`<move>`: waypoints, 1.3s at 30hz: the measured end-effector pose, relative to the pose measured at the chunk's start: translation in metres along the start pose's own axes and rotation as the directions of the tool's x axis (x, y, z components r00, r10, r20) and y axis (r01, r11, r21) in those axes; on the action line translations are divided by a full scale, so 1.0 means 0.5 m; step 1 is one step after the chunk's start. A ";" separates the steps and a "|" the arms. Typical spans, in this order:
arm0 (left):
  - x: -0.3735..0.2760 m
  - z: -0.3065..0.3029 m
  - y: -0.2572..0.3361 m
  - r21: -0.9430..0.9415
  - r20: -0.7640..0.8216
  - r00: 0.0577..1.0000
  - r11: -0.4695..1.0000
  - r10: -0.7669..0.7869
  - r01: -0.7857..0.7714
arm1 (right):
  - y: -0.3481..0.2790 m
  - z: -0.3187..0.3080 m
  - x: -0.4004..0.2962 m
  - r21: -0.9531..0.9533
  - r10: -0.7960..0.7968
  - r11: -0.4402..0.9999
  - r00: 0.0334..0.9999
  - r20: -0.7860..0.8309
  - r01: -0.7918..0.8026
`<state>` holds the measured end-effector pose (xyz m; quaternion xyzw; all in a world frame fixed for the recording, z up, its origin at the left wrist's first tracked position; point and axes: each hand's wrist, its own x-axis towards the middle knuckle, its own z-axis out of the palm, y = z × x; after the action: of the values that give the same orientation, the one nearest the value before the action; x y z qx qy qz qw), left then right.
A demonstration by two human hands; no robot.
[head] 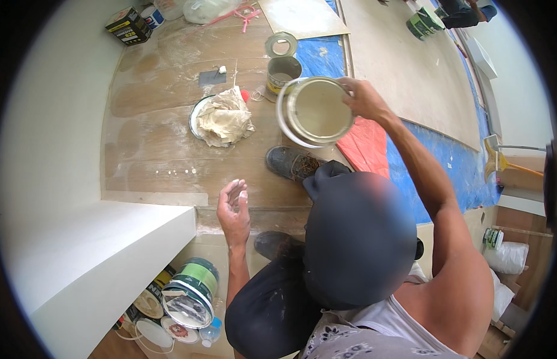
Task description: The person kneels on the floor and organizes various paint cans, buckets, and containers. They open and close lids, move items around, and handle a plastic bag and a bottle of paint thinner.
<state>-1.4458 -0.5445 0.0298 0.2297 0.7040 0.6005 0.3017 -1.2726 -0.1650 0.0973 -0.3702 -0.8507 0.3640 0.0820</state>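
My right hand (366, 99) grips the rim of a round metal can (322, 107), its wide mouth facing the camera, with a white ring along its left side. Just beyond it stands a smaller open can (284, 74) with a ring-shaped lid (281, 44) at its far edge. Fingers apart and holding nothing, my left hand (234, 213) is raised over the floor near the corner of a white ledge. Ahead of it, a crumpled cream cloth or sheet (225, 117) lies on a round white lid or tub (196, 117).
Paint buckets (195, 278) and a plastic bottle (211, 333) stand beside the white ledge (126, 242). Blue sheeting (411, 157) and red sheeting (366, 146) cover floor on the right. An adhesive box (128, 27) is at far left. Another person (462, 13) is at far right by a bucket (424, 23).
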 end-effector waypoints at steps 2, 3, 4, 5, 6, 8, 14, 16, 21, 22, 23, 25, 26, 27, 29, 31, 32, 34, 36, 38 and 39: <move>0.021 0.035 0.007 -0.093 0.050 0.998 0.995 -0.028 0.033 | -0.020 0.041 0.019 0.049 0.031 0.998 0.999 0.038 -0.033; 0.033 0.047 0.015 -0.125 0.066 0.997 0.991 -0.041 0.049 | -0.006 0.075 0.045 0.042 -0.013 0.999 0.999 0.040 0.012; 0.044 0.062 0.017 -0.171 0.103 0.992 0.981 -0.079 0.096 | 0.000 0.097 0.062 0.028 -0.058 0.998 0.997 0.046 0.057; 0.059 0.066 0.025 -0.205 0.123 0.986 0.970 -0.110 0.134 | -0.015 0.117 0.078 0.092 -0.042 0.995 0.995 0.086 0.034; 0.077 0.070 0.037 -0.200 0.101 0.980 0.961 -0.174 0.191 | -0.033 0.135 0.093 0.150 -0.030 0.989 0.991 0.132 0.010; 0.120 0.097 0.046 -0.217 0.093 0.949 0.924 -0.303 0.316 | -0.032 0.147 0.120 0.198 0.099 0.971 0.979 0.179 -0.134; 0.214 0.084 0.039 -0.167 0.049 0.957 0.943 -0.284 0.289 | 0.026 0.194 0.286 0.161 0.439 0.895 0.885 -0.157 -0.415; 0.235 0.104 0.030 -0.231 0.118 0.950 0.922 -0.290 0.310 | 0.123 0.185 0.357 0.121 0.375 0.921 0.927 -0.020 -0.370; 0.236 0.093 -0.070 -0.275 0.140 0.893 0.850 -0.427 0.450 | 0.029 0.150 0.332 0.209 0.221 0.960 0.960 -0.171 -0.184; 0.235 0.097 -0.075 -0.304 0.137 0.895 0.842 -0.424 0.445 | -0.011 0.108 0.303 0.163 0.156 0.979 0.959 -0.237 -0.119; 0.232 0.117 -0.076 -0.334 0.150 0.898 0.833 -0.414 0.440 | -0.036 0.052 0.271 0.103 0.091 0.993 0.946 -0.311 -0.062; 0.229 0.120 -0.069 -0.378 0.155 0.905 0.823 -0.396 0.424 | -0.113 -0.023 0.201 0.094 -0.041 0.994 0.975 -0.220 0.063; 0.232 0.129 -0.065 -0.403 0.171 0.908 0.814 -0.381 0.418 | -0.136 -0.038 0.168 0.119 -0.032 0.991 0.985 -0.171 0.053; 0.236 0.135 -0.063 -0.426 0.182 0.913 0.808 -0.365 0.408 | -0.160 -0.045 0.140 0.149 -0.029 0.988 0.992 -0.121 0.047; 0.242 0.140 -0.063 -0.446 0.202 0.906 0.788 -0.373 0.424 | -0.152 -0.032 0.135 0.120 -0.070 0.990 0.997 -0.022 0.073; 0.241 0.141 -0.058 -0.450 0.222 0.904 0.784 -0.366 0.428 | -0.211 0.002 0.091 0.139 -0.031 0.990 0.995 0.091 0.019; 0.237 0.140 -0.054 -0.443 0.231 0.906 0.790 -0.355 0.423 | -0.222 0.012 0.086 0.126 -0.020 0.992 0.998 0.059 0.013; 0.223 0.146 -0.050 -0.436 0.246 0.903 0.791 -0.353 0.429 | -0.217 0.038 0.076 0.097 0.015 0.995 1.000 0.001 -0.015; 0.210 0.141 -0.047 -0.434 0.239 0.902 0.791 -0.361 0.431 | -0.165 0.054 0.080 0.135 0.031 0.990 0.999 -0.030 -0.027; 0.204 0.145 -0.057 -0.479 0.263 0.900 0.763 -0.346 0.434 | -0.106 0.068 0.078 0.156 0.085 0.985 0.996 -0.027 -0.079; 0.204 0.142 -0.062 -0.493 0.271 0.901 0.755 -0.339 0.433 | -0.076 0.089 0.076 0.176 0.125 0.977 0.992 -0.004 -0.123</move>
<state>-1.4677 -0.4297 -0.0228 0.0330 0.5098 0.6779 0.5287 -1.3396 -0.1812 0.0864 -0.4167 -0.7899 0.4392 0.0981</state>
